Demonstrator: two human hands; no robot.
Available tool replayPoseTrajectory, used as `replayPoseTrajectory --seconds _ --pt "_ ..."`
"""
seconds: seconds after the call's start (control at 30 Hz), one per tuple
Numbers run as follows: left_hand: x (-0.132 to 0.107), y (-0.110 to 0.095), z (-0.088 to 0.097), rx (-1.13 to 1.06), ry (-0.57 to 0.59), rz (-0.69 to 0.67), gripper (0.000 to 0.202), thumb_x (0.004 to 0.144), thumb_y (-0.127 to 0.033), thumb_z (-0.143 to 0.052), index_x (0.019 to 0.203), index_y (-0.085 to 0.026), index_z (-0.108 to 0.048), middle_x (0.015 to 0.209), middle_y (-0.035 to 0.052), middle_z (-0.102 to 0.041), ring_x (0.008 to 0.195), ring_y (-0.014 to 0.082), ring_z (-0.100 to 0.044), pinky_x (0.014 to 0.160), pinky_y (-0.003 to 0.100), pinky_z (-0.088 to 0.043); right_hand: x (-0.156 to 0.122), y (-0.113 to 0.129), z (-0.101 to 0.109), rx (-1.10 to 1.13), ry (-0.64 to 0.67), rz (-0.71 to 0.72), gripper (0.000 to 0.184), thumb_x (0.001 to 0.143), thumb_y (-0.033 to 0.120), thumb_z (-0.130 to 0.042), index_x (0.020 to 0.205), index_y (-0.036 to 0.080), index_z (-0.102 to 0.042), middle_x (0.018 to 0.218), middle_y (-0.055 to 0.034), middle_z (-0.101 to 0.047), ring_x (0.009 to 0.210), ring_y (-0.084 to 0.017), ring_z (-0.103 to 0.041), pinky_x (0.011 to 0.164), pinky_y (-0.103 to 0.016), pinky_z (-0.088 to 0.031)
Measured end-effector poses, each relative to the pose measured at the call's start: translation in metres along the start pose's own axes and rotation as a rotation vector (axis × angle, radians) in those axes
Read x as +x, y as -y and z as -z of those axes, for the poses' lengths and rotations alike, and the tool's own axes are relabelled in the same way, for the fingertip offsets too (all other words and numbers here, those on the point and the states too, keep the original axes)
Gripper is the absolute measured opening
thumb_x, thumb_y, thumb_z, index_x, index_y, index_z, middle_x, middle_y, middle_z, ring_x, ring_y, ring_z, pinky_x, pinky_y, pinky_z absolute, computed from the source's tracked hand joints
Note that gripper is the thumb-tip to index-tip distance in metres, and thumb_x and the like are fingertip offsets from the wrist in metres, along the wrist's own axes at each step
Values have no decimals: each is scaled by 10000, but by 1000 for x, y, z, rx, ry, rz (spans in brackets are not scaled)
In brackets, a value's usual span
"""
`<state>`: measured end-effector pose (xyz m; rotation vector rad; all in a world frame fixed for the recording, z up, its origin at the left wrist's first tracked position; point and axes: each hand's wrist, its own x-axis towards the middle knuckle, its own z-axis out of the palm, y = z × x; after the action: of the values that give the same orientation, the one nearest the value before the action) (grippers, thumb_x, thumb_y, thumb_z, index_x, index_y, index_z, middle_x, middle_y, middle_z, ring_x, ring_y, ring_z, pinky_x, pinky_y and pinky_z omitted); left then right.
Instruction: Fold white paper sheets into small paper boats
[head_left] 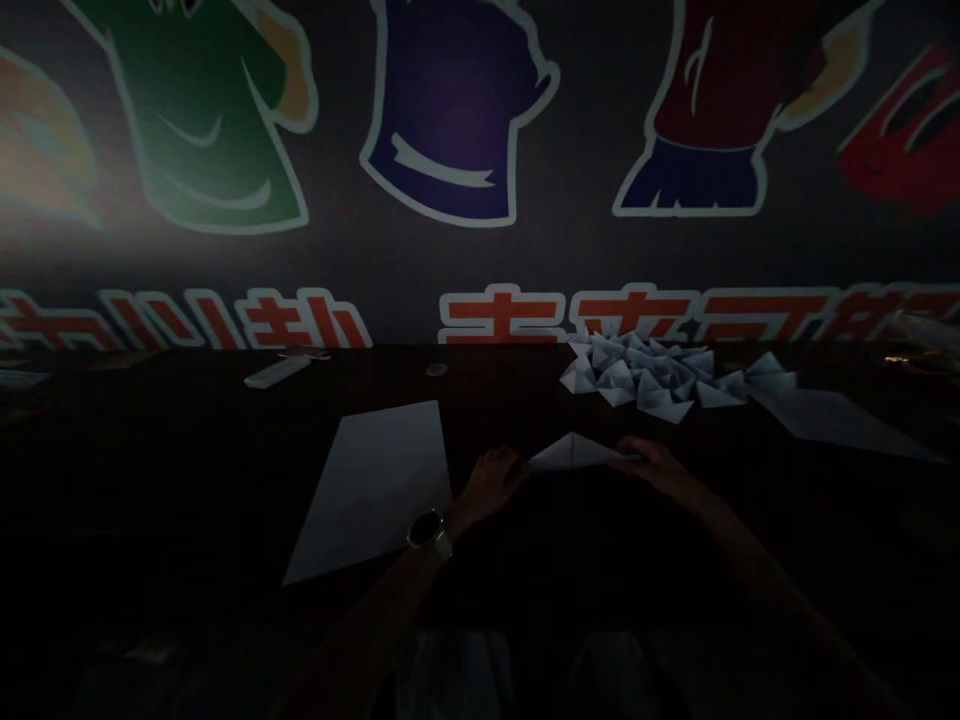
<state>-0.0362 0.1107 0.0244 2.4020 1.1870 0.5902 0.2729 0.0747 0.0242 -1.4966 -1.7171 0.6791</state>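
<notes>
The scene is very dark. On the dark table, both my hands hold a folded white paper piece [574, 453], a flat triangle with its peak pointing away from me. My left hand [491, 483], with a watch on its wrist, pinches the paper's left corner with closed fingers. At the right corner my right hand [654, 464] has its fingers pressed down on the paper. A flat white paper sheet [375, 485] lies just left of my left hand.
A heap of several folded white paper shapes [652, 375] sits at the table's far side, right of centre. Another flat sheet [840, 420] lies to the right. A pale slim object [277, 371] rests far left. A painted wall [480, 150] rises behind the table.
</notes>
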Motion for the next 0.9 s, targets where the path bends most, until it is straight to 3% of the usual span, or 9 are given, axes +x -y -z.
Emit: replayPoseTrajectory --seconds 0.1,0.2,0.27,0.37,0.43,0.53,0.63,0.73,0.9 --pt "1 -4 13 -390 148 -34 322 863 -443 -476 1040 -189 -564 1080 58 -605 983 193 -548 869 292 -396 -6 21 6 174 3 -27 302 692 458 -641 815 185 -601 664 9 -611 592 -144 -568 566 -260 -448" --pt "3 -16 22 -851 359 56 613 853 -658 -258 1046 -176 -584 1065 80 -621 956 199 -568 858 314 -411 -8 45 10 215 36 -10 280 675 428 -676 807 189 -611 630 26 -598 561 -130 -548 556 -251 -435" --pt "6 -29 21 -1100 538 140 745 837 -702 -138 1023 -150 -602 982 105 -642 892 210 -596 832 343 -425 -5 61 9 221 103 29 250 651 385 -709 782 191 -624 678 21 -613 619 -136 -561 584 -247 -438" --pt "16 -52 12 -1245 680 121 669 821 -689 -307 978 -114 -609 850 112 -641 761 209 -608 765 351 -439 4 77 0 304 207 92 237 646 356 -726 777 185 -627 733 5 -631 692 -151 -579 633 -254 -452" --pt "24 -64 3 -1272 594 89 587 794 -658 -434 975 -124 -596 788 67 -617 665 159 -570 715 308 -432 12 81 -11 424 198 126 249 667 370 -714 816 187 -636 773 -9 -652 724 -159 -598 673 -266 -465" --pt "36 -73 -7 -1263 190 44 482 750 -583 -572 957 -148 -573 800 18 -576 680 118 -511 694 245 -401 26 80 -29 626 66 132 323 725 457 -641 932 209 -654 925 -45 -685 857 -195 -629 796 -316 -473" --pt "46 -69 -17 -1059 -155 45 393 780 -536 -553 862 -152 -561 805 9 -546 745 128 -483 679 229 -386 39 75 -44 603 -128 92 372 744 495 -591 969 208 -670 1008 -61 -687 981 -240 -612 897 -385 -443" --pt "51 -59 -26 -851 -267 62 325 866 -462 -441 807 -157 -534 741 -2 -517 718 128 -471 652 231 -383 47 71 -51 384 -292 101 314 692 412 -641 921 203 -693 991 -53 -700 1001 -267 -607 910 -418 -440" --pt "50 -52 -33 -712 -271 2 203 895 -339 -400 945 -172 -504 723 -14 -528 656 125 -492 631 244 -381 49 69 -56 131 -319 239 304 742 303 -556 992 189 -685 1004 -69 -700 975 -259 -628 891 -422 -463"
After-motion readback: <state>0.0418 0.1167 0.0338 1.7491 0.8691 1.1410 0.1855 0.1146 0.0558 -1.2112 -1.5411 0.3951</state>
